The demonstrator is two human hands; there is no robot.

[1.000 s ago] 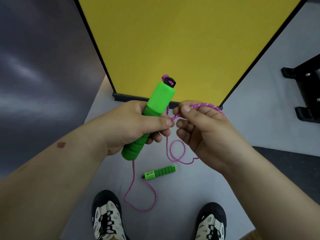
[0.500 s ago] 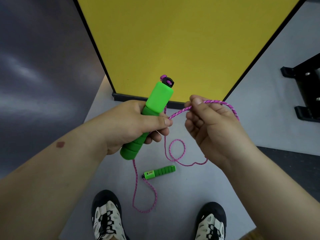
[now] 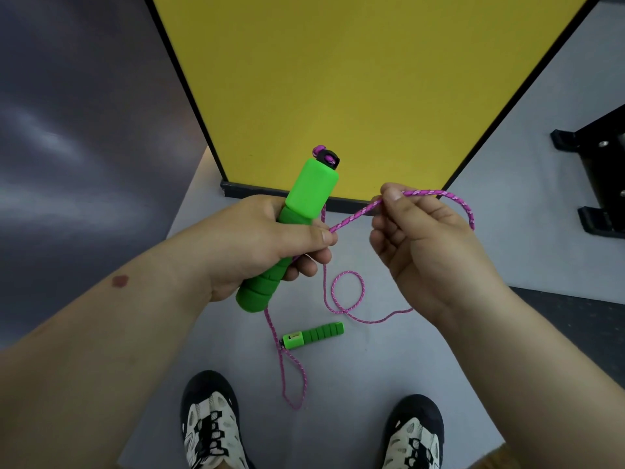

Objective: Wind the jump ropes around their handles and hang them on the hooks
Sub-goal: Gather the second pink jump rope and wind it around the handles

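A yellow panel [image 3: 355, 79] with a black frame is standing ahead, its black base strip [image 3: 280, 192] resting on the pale grey floor [image 3: 389, 367]. A dark grey wall [image 3: 67, 130] is running along the left. At the right edge, a black metal stand [image 3: 598, 170] is sitting on the floor. Two black-and-cream shoes are showing at the bottom, one at the left [image 3: 209, 424] and one at the right [image 3: 414, 434]. A darker floor strip [image 3: 575, 316] is lying at the right.
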